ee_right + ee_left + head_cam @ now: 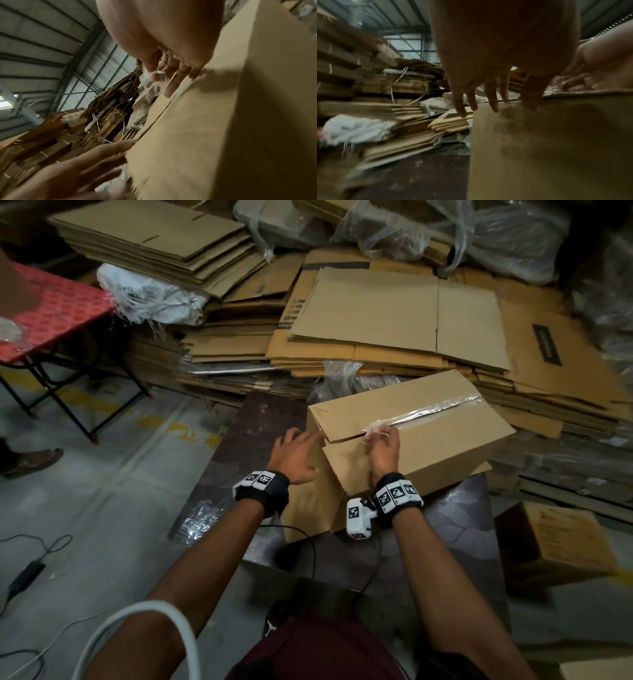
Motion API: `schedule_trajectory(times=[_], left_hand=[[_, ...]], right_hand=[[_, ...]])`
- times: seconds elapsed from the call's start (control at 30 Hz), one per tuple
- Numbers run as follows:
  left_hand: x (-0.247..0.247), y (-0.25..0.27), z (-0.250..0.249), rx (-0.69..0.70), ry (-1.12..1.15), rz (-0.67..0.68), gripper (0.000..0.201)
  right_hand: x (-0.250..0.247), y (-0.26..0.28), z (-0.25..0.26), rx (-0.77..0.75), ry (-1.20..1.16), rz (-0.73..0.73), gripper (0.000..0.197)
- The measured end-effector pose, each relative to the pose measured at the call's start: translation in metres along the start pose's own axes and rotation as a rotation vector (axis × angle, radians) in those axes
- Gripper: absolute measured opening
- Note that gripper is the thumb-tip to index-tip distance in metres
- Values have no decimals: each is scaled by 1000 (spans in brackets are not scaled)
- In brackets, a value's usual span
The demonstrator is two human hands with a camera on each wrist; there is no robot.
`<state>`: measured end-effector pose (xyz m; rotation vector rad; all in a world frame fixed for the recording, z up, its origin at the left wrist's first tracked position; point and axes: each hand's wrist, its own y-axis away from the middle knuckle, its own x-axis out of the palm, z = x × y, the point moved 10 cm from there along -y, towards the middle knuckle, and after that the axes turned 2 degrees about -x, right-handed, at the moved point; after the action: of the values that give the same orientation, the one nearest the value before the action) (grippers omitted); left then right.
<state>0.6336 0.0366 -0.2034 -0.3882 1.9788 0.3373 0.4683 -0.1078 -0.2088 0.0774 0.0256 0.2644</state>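
Tape (428,413), pinched by the right hand (385,446), is seemingly being peeled — box (445,440) braced by the flat-fingered left hand (294,457) — steady pulling is needed.

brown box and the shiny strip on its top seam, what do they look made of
The brown rectangular box looks like cardboard: matte tan faces, creased folding flaps. The clear glossy strip along its seam is probably plastic packing tape: see-through, wrinkled, catching glare, its crumpled end pinched by the right hand.
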Motion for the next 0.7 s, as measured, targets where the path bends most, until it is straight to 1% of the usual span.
schedule_trajectory(times=[0.03,0.1,0.13,0.17,0.23,0.3,0.33,0.43,0.47,0.5,0.57,0.6,0.7], left_hand=[[-3,1,2,-13,69,-6,75],[-13,2,-6,9,176,-70,63],[-15,2,-15,33,191,-81,62],[-14,2,-26,58,197,-57,65],[-4,2,-48,99,149,32,74],[9,-2,-62,113,28,108,90],[15,-5,-64,102,-33,143,102],[31,-10,-66,79,-225,237,144],[35,-10,-67,87,-293,256,152],[38,-10,-68,95,-347,267,154],[39,-12,-69,98,-387,279,149],[37,-12,-67,93,-387,295,146],[24,-13,-54,81,-396,352,143]], right_hand=[[-4,-4,5,-23,-9,-4,5],[-11,-13,12,-42,5,-16,2],[-13,-17,13,-40,56,-21,4],[-15,-20,15,-52,146,-24,7],[-15,-25,24,-162,388,-14,11],[-4,-25,38,-316,592,51,20],[3,-24,40,-355,679,103,21],[15,-19,37,-336,968,261,19],[18,-19,31,-333,1002,321,19],[21,-19,29,-345,1003,376,18],[23,-17,30,-394,932,446,14],[20,-17,34,-401,851,449,13],[2,-24,45,-314,566,387,18]])
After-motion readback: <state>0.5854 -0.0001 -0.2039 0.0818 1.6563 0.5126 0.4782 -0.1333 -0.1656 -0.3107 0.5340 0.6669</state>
